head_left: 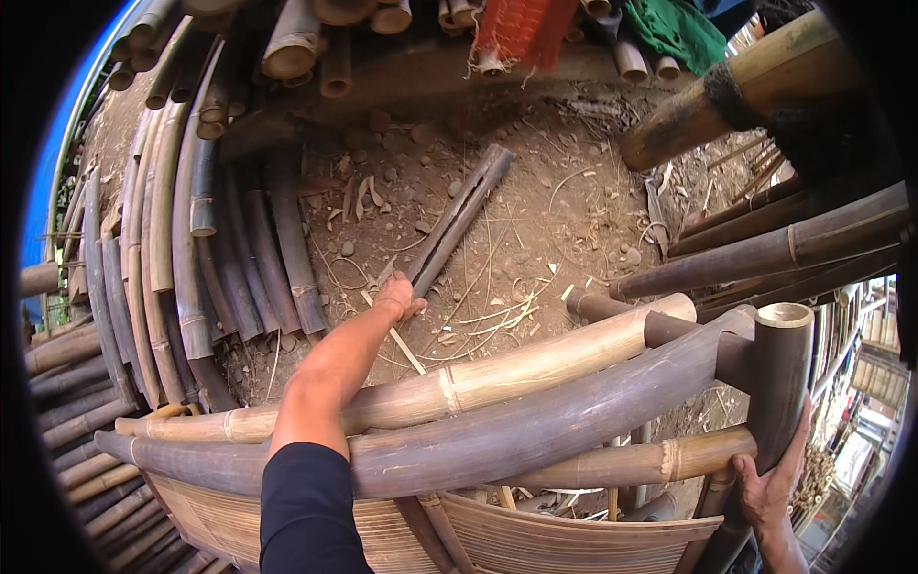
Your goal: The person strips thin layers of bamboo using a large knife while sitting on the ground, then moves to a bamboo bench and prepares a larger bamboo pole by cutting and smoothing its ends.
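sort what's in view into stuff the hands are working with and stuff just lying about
In hand:
- left hand on the dark split bamboo piece
- right hand on the upright bamboo post

Lying about:
- stacked bamboo poles
- green cloth
- orange netting
- thin strips on the dirt

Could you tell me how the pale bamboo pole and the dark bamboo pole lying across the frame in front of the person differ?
The pale bamboo pole is tan-yellow; the dark bamboo pole is grey-brown. The pale one lies farther from the person, the dark one nearer, just below it. The left hand reaches over both toward a split bamboo strip on the dirt; the right hand grips an upright bamboo post near the dark pole's end. Both are long, jointed and lie side by side.
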Tool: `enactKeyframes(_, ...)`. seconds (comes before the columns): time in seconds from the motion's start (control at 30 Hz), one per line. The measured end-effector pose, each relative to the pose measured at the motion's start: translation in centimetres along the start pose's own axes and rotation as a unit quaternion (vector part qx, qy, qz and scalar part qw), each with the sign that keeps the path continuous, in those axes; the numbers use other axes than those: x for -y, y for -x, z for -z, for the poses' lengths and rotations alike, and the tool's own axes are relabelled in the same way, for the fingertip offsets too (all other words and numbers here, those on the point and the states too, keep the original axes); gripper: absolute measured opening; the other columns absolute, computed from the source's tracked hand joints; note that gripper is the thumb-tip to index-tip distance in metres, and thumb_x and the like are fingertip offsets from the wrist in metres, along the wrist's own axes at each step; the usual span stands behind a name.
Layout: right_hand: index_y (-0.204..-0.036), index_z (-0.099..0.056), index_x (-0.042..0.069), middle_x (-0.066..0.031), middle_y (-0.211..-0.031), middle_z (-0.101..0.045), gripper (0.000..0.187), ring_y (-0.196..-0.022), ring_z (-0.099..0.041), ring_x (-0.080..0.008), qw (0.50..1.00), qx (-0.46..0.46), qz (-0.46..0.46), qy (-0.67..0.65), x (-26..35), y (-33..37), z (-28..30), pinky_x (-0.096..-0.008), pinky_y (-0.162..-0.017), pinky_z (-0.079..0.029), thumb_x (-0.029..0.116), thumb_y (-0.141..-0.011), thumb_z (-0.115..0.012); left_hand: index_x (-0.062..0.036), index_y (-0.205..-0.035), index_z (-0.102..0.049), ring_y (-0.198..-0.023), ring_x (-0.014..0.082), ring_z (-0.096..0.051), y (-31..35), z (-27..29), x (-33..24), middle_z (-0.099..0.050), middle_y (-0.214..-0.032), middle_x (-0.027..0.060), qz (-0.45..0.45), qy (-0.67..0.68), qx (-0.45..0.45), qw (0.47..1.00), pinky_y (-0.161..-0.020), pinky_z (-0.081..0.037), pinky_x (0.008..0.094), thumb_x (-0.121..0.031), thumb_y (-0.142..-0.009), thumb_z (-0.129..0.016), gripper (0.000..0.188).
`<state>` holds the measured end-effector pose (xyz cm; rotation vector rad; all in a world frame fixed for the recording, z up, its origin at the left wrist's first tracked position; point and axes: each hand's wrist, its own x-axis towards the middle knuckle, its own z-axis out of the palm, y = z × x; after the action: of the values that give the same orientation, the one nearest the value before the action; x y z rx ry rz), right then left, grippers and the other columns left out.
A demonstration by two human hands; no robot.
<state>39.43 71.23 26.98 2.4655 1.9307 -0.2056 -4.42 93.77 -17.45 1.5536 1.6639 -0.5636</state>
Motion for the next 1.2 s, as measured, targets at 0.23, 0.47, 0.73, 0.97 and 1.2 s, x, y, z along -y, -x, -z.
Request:
enactKeyframes(0.23,-0.151,-0.009,-0.007,-0.0253,-0.147,-0.033,0.117,-0.135,-0.038,-0.0324,0.992,0.049,-0.084,-0.079,0.7,0.1,0.6,-0.0412,-0.113,-0.028,0.061,-0.078,-0.07,0.0098,-0.135,-0.032,-0.119,0.0411,-0.056,-2.4,-2.6,2.0,-0.055,-0.128,0.0308,-0.017,-0.021,0.028,0.999,-0.102,-0.046,0.0425,-0.034,-0.081,-0.077,0.083)
enactKeyframes(0.47,-0.149,-0.012,-0.01,-0.0298,-0.138,-0.043,0.12,-0.125,-0.049,-0.0398,0.996,-0.001,-0.018,-0.089,0.3,-0.2,-0.1,-0.0448,-0.106,-0.038,0.061,-0.074,-0.074,0.0087,-0.133,-0.037,-0.103,0.033,-0.065,-2.0,0.5,-1.4,-0.061,-0.118,0.0248,-0.079,0.135,0.154,0.976,-0.088,-0.054,0.0394,-0.027,-0.071,-0.075,0.081)
enactKeyframes(0.73,-0.15,-0.021,0.005,-0.0266,-0.129,-0.05,0.104,-0.115,-0.055,-0.0438,0.997,-0.047,0.013,-0.055,1.8,-0.5,-0.5,-0.0466,-0.097,-0.046,0.032,-0.071,-0.084,0.005,-0.11,-0.051,-0.077,0.0212,-0.064,18.6,17.4,-10.2,-0.061,-0.092,0.0131,-0.033,0.673,0.248,0.696,-0.063,-0.057,0.0344,-0.046,-0.083,-0.061,0.058)
enactKeyframes(0.97,-0.15,-0.021,0.006,-0.0205,-0.129,-0.049,0.106,-0.12,-0.052,-0.0387,0.994,0.024,-0.101,0.011,2.6,0.7,2.8,-0.0498,-0.097,-0.045,0.06,-0.075,-0.073,-0.0009,-0.137,-0.039,-0.096,0.0255,-0.064,47.9,13.2,-5.5,-0.059,-0.112,0.0168,-0.281,0.569,0.168,0.755,-0.086,-0.054,0.0395,-0.036,-0.075,-0.078,0.081)
enactKeyframes(1.2,-0.149,-0.03,0.001,-0.0153,-0.15,-0.038,0.078,-0.138,-0.037,-0.029,0.576,0.084,-0.031,-0.813,7.7,12.9,4.1,-0.041,-0.113,-0.03,0.059,-0.099,-0.039,-0.0014,-0.15,-0.026,-0.12,0.0327,-0.056,70.6,-5.6,-2.9,-0.052,-0.134,0.0246,-0.355,0.356,-0.097,0.859,-0.102,-0.044,0.0389,-0.04,-0.069,-0.086,0.108)
